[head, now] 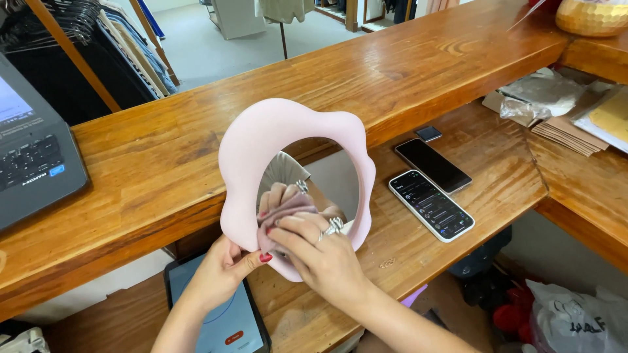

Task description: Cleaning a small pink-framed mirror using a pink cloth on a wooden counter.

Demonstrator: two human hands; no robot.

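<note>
Against the lower glass of the mirror [296, 153], the right hand [324, 252] presses a bunched mauve cloth [284, 212], its fingers curled together over the fabric, with a ring on one of them; their reflection shows in the glass just above. Left hand [219, 268] grips the pink wavy frame at its lower left edge, thumb with a red nail lying across the front of the rim and the other fingers hidden behind it, so how they lie cannot be told. That mirror stands upright on the lower shelf of a wooden counter [163, 150], tilted slightly back. Below the left wrist lies a tablet [226, 327] with a lit screen. To the right of the mirror, well apart from the hands, two phones [432, 186] lie side by side on the shelf. A laptop [33, 163] sits on the upper counter at far left, and paper bags [569, 131] lie at far right.
</note>
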